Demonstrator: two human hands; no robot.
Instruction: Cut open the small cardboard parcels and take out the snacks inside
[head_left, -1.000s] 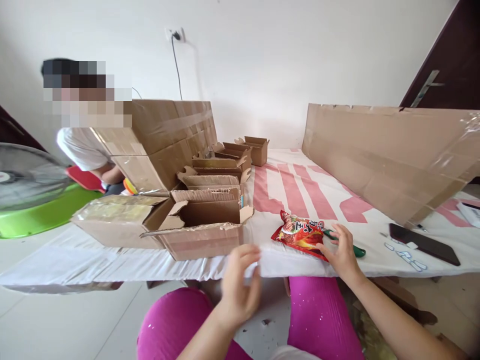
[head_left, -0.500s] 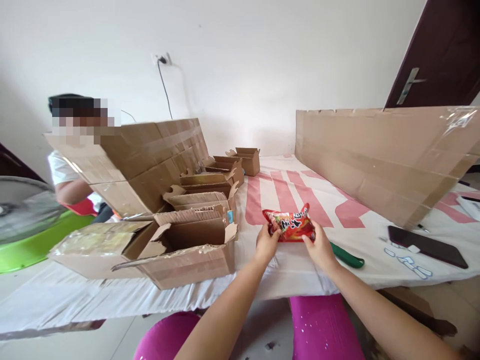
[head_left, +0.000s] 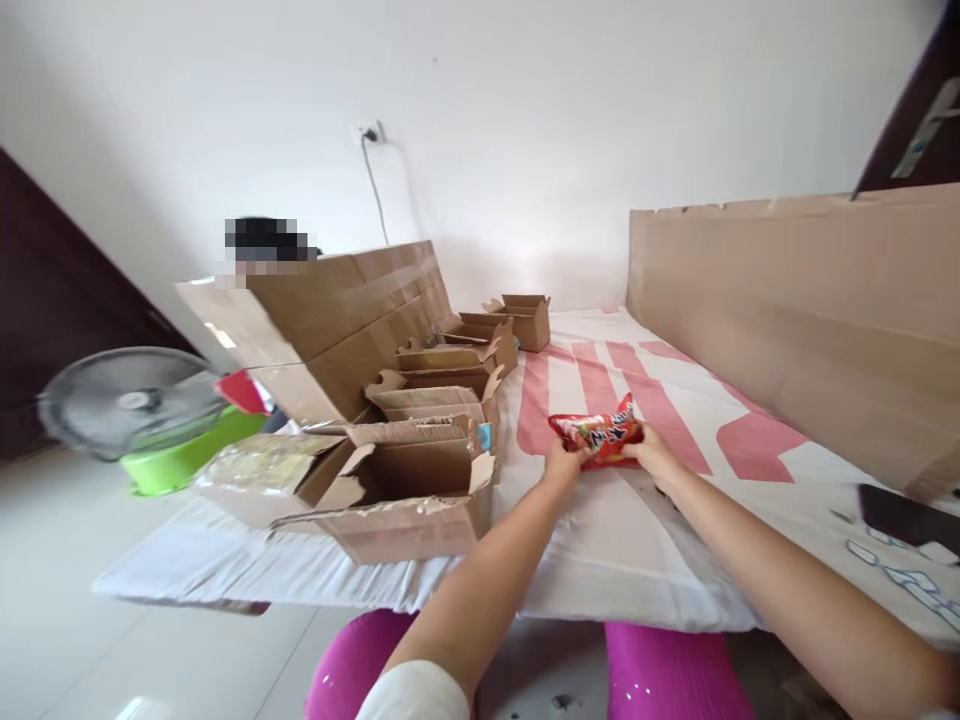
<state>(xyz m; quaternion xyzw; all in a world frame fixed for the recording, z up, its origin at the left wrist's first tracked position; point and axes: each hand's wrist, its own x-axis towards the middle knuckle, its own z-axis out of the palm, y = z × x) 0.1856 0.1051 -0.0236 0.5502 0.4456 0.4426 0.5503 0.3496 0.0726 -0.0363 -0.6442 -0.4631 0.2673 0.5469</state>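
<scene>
A red snack packet point(head_left: 600, 435) with large dark lettering is held just above the cloth-covered table point(head_left: 600, 550). My left hand point(head_left: 564, 465) grips its near left corner, thumb on the front. On the packet's right end, my right hand point(head_left: 654, 455) has its fingers closed. To the left of my hands, the nearest open cardboard box point(head_left: 416, 525) stands with its torn flaps raised. Behind it, more open boxes point(head_left: 435, 400) run in a row toward the wall.
A tall cardboard panel point(head_left: 352, 310) leans behind the boxes, and a person's head point(head_left: 270, 240) shows above it. Another cardboard panel point(head_left: 780, 320) stands at right. A black phone point(head_left: 907, 515) lies near the right edge. A fan point(head_left: 127, 400) and green basin point(head_left: 180, 460) are at far left.
My view has swung left. Both hands still hold the packet, which is now tipped up more at its right end. The person at left has sunk lower behind the panel.
</scene>
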